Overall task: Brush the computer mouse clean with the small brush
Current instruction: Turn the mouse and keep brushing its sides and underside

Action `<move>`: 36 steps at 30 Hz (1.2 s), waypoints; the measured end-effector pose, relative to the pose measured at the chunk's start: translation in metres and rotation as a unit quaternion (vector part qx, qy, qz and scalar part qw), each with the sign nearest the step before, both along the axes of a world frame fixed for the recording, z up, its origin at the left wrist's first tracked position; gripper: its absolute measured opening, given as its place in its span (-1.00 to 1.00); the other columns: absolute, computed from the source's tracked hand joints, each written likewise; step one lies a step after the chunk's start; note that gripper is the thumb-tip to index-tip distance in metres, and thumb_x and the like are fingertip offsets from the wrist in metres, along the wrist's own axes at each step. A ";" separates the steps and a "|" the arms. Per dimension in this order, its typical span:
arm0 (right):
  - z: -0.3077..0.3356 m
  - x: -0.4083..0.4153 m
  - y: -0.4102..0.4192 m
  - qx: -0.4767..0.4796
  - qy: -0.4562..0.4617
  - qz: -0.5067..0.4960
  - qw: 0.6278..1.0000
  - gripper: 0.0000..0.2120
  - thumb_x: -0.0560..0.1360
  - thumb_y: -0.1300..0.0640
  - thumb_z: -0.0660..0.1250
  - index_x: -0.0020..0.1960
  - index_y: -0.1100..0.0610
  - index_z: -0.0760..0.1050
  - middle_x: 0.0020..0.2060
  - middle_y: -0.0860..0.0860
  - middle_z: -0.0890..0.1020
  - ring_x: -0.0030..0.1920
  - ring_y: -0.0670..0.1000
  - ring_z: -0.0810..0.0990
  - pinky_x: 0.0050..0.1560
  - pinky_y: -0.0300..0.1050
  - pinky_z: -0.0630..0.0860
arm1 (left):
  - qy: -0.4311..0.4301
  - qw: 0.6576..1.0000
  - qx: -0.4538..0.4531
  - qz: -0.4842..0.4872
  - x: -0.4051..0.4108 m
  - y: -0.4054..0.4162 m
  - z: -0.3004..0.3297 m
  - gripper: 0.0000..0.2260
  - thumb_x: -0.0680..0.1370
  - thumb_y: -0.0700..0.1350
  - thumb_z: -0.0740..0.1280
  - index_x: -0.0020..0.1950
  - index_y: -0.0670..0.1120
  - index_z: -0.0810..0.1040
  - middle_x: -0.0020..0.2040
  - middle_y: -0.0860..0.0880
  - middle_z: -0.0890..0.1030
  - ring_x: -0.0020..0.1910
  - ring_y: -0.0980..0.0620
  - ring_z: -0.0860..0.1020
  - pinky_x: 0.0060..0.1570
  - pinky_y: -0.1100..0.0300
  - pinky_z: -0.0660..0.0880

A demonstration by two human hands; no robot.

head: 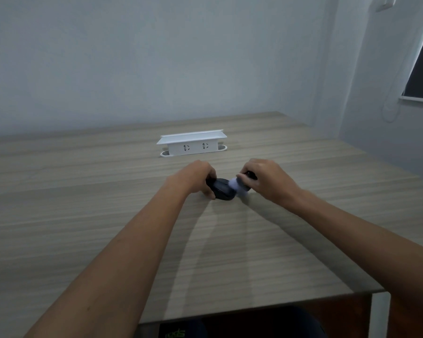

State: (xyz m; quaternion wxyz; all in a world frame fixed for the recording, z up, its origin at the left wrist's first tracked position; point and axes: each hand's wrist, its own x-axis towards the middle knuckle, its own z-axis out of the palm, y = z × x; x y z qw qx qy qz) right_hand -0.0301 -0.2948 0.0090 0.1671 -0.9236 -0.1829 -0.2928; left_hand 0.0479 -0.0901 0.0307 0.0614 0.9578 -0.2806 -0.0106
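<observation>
Left hand (197,178) grips mouse (222,190); right hand (266,180) holds brush (239,186) against it.

Bare forearms, no sleeves, watch or rings.

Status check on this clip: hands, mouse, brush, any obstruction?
Left hand grips black mouse on table. Right hand holds small brush, bristles on mouse. Nothing blocking.

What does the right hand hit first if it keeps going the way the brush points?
The right hand aims the small black-handled brush leftward; its pale bristles already touch the black computer mouse, so the mouse comes first. Just beyond it sits the left hand gripping the mouse. Depth is hard to judge.
</observation>
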 end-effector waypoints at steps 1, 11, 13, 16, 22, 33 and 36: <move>0.002 0.001 0.000 -0.001 -0.005 -0.004 1.000 -0.83 0.52 0.09 0.35 -0.18 0.16 0.62 -0.24 -0.01 0.63 -0.24 0.02 0.59 -0.23 -0.05 0.52 | 0.001 1.000 0.003 0.003 0.000 -0.001 0.000 -0.46 0.32 -0.03 0.63 0.26 -0.10 0.63 0.14 -0.10 0.66 0.13 -0.11 0.60 0.17 0.01 0.55; 0.001 0.000 -0.005 -0.006 0.008 -0.004 1.000 -0.84 0.51 0.10 0.37 -0.12 0.18 0.66 -0.21 0.01 0.67 -0.21 0.03 0.61 -0.23 -0.12 0.50 | -0.002 1.000 -0.004 0.008 0.001 0.000 -0.002 -0.47 0.32 -0.02 0.63 0.25 -0.10 0.64 0.13 -0.11 0.67 0.10 -0.12 0.60 0.14 0.00 0.55; 0.004 -0.003 -0.001 0.007 -0.007 0.024 1.000 -0.85 0.51 0.10 0.39 -0.11 0.16 0.67 -0.22 -0.01 0.66 -0.24 -0.02 0.59 -0.23 -0.16 0.50 | -0.001 1.000 0.000 0.008 0.001 -0.001 -0.002 -0.47 0.32 -0.02 0.63 0.24 -0.10 0.64 0.12 -0.10 0.67 0.09 -0.12 0.60 0.13 0.01 0.55; 0.003 -0.010 0.009 -0.001 0.006 0.078 0.997 -0.88 0.52 0.09 0.41 -0.10 0.12 0.67 -0.27 -0.11 0.60 -0.29 -0.13 0.52 -0.25 -0.28 0.44 | -0.006 1.000 0.000 0.004 0.001 0.000 -0.003 -0.49 0.33 -0.01 0.62 0.24 -0.09 0.64 0.11 -0.10 0.66 0.08 -0.11 0.59 0.12 0.02 0.55; 0.003 -0.001 -0.004 -0.015 0.021 0.002 1.000 -0.83 0.52 0.10 0.37 -0.13 0.17 0.68 -0.23 0.01 0.67 -0.22 0.01 0.61 -0.20 -0.05 0.54 | 0.000 1.000 -0.007 0.009 0.000 -0.001 -0.003 -0.48 0.35 -0.04 0.62 0.26 -0.13 0.63 0.14 -0.12 0.67 0.12 -0.13 0.60 0.16 0.02 0.54; 0.003 0.002 -0.013 0.054 0.037 -0.025 0.998 -0.83 0.52 0.10 0.38 -0.18 0.15 0.66 -0.27 -0.01 0.68 -0.24 -0.01 0.61 -0.20 -0.09 0.53 | 0.000 1.000 -0.014 0.008 0.000 0.000 -0.005 -0.49 0.35 -0.05 0.61 0.26 -0.13 0.63 0.15 -0.12 0.66 0.13 -0.13 0.60 0.17 0.01 0.54; 0.003 -0.004 -0.004 0.064 0.051 0.022 0.996 -0.85 0.52 0.09 0.40 -0.17 0.11 0.67 -0.29 -0.07 0.67 -0.27 -0.09 0.59 -0.23 -0.24 0.47 | 0.002 1.000 -0.021 0.007 0.001 0.000 -0.005 -0.49 0.35 -0.06 0.62 0.26 -0.13 0.63 0.15 -0.13 0.66 0.12 -0.13 0.60 0.16 0.01 0.55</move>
